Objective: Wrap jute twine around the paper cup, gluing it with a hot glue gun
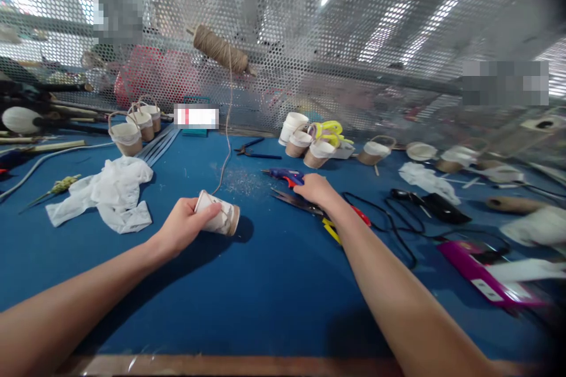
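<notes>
Left grip [183,225] covers part of the cup [226,222]; right grip [316,189] conceals the glue gun's [283,174] handle. Right forearm [375,265] hides part of the scissors [294,201]; picture edges cut off this and the left forearm [97,288]. Power strip [464,268], blurred. Specks [247,182] on the desk [265,294], too small to identify. Pixelated patches [505,83] mask parts of the mesh [283,23].

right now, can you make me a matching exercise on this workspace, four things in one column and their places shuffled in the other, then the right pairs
Things
1. white cylindrical cup with a brown end
2. blue and red glue gun
3. brown roll of twine
4. purple power strip with white sockets

Places
A. up in front of the grey perforated metal screen
B. toward the right side of the flat blue table
C. held in the left hand
D. touched by the right hand

Pairs: 1-C, 2-D, 3-A, 4-B
</notes>
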Demonstrator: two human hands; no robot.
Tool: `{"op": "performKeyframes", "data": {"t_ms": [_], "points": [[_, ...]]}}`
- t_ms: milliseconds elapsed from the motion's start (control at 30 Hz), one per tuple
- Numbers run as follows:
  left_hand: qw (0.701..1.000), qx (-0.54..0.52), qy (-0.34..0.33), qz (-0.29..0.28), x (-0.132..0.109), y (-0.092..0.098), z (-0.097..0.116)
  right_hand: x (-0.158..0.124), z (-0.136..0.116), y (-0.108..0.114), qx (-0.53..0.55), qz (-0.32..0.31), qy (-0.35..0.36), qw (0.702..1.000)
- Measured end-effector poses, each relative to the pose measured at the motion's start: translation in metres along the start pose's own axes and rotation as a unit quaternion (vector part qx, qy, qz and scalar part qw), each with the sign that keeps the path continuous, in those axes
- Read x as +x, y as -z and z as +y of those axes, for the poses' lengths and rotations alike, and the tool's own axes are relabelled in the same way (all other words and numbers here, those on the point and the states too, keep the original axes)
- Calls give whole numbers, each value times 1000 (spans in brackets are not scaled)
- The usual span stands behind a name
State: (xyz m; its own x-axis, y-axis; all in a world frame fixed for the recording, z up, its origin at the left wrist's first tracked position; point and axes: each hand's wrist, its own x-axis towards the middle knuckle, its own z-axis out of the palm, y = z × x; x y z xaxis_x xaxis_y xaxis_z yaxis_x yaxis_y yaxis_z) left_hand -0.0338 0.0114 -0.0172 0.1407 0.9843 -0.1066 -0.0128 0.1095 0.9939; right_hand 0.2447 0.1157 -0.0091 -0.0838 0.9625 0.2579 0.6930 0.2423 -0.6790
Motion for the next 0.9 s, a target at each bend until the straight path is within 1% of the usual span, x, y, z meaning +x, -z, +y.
{"op": "performKeyframes", "data": {"t_ms": [67,133,200,267,300,333,400,433,467,533,567,633,700,767,833,900], "points": [[1000,-15,13,1,1,-1,-1,-2,1,1,-20,-15,-49,998],[1000,-14,19,7,2,-2,-3,-5,-6,3,-31,-24,-98,994],[1000,-11,21,14,2,-3,-4,-8,-20,5,-21,-22,-129,991],[1000,-12,25,14,3,-4,-5,-16,-40,9,11,-25,-140,990],[1000,-12,25,12,3,-4,-5,-22,-50,11,36,-37,-137,989],[1000,-12,23,12,3,-4,-5,-30,-60,13,63,-63,-130,988],[1000,-7,9,20,3,-3,-4,-48,-78,16,110,-127,-119,979],[1000,-4,0,27,3,-2,-4,-58,-84,16,156,-163,-108,968],[999,-1,-9,33,3,-2,-3,-68,-89,15,175,-180,-92,964],[999,6,-16,35,3,-1,-2,-84,-96,11,178,-198,-54,962],[999,10,-14,32,3,-1,-2,-91,-98,7,166,-199,-47,965],[999,19,-2,29,4,-1,-3,-100,-99,0,132,-183,-59,972],[999,21,8,30,6,0,-5,-105,-99,-3,87,-172,-82,978],[999,14,13,30,8,1,-6,-107,-97,-4,41,-177,-94,979],[999,7,18,27,9,2,-7,-107,-95,-2,-2,-188,-83,979],[1000,14,16,22,9,2,-6,-106,-93,-1,-39,-192,-49,979]]}}
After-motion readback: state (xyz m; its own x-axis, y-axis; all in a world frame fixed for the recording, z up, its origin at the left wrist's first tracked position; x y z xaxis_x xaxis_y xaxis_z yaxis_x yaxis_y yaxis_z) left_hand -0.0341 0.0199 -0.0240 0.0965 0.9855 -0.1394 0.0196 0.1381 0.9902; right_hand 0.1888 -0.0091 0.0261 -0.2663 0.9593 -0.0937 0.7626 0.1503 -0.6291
